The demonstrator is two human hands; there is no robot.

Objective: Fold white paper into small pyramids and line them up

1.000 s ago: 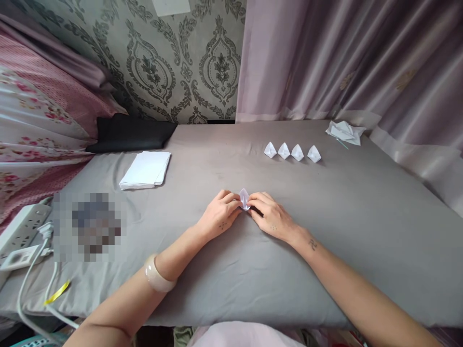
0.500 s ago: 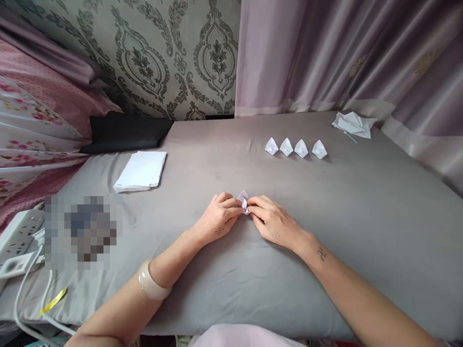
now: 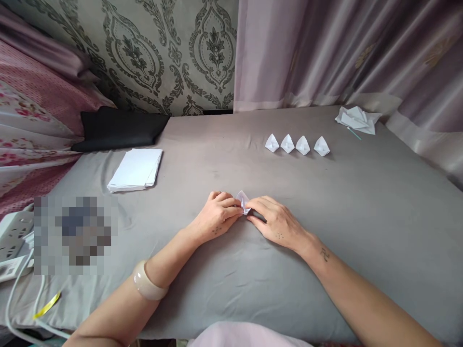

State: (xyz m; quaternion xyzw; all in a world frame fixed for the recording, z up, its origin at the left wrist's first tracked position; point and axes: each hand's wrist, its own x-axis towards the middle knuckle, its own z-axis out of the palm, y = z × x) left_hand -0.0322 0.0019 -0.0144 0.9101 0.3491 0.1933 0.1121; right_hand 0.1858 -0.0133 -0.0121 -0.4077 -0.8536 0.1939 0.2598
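A small white folded paper piece rests on the grey cloth-covered surface in the middle. My left hand pinches its left side with curled fingers. My right hand pinches its right side, fingertips pressed on the paper. Most of the piece is hidden between my fingers. Several finished white folded paper shapes stand in a row farther back on the right. A stack of plain white paper sheets lies to the back left.
A black cushion lies at the back left by the patterned wall. Crumpled white paper scraps sit at the back right near the curtain. A power strip with cables and a yellow ribbon are at the left edge.
Both hands stay pinched on the paper piece with small finger shifts. The view has drifted slightly, so things appear a little further left and lower.
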